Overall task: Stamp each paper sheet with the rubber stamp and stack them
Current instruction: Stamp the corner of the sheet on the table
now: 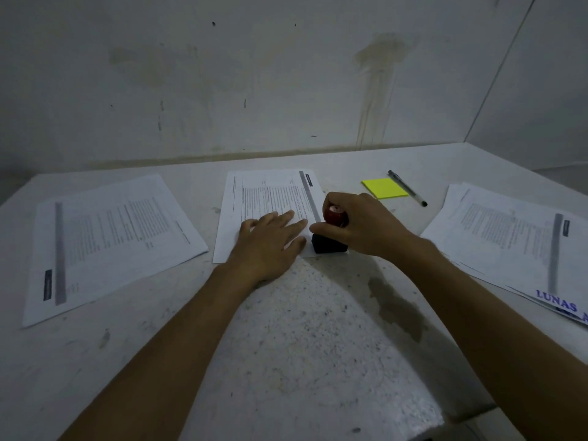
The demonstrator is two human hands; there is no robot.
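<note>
Both forearms are reaching out: my left hand is pressing flat-fingered on the middle sheet while my right hand is gripping the rubber stamp on its corner. Right stack looks stamped; left sheet is waiting.

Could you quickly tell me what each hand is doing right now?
Left hand: open, flat on the middle sheet.
Right hand: grips the rubber stamp.
</note>
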